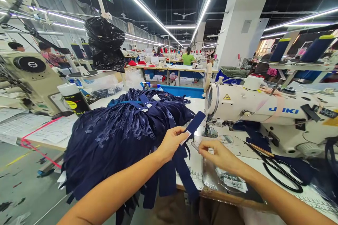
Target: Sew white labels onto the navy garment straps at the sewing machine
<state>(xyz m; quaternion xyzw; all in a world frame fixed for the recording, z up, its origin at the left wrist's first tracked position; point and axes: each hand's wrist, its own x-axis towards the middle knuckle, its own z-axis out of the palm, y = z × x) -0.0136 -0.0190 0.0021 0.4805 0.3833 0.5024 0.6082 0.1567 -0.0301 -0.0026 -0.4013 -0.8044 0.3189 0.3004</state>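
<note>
My left hand [173, 142] pinches a navy fabric strip [195, 123] near a small white label [185, 137]. The strip slants up to the right, its far end close to the needle area of a white sewing machine [232, 100]. Just right of the strip, my right hand [215, 153] has its fingers curled with thumb and index close together; whether something small is between them is hidden. Behind and left of my left hand lies a large heap of navy strips [126, 130], with several ends hanging over the table's front edge.
Black scissors [282, 174] and a tool with a wooden handle [261, 149] lie on the right of the table [194, 179]. A spray can [74, 100] stands left of the heap. A black plastic bag [105, 44] hangs above. People sit farther back.
</note>
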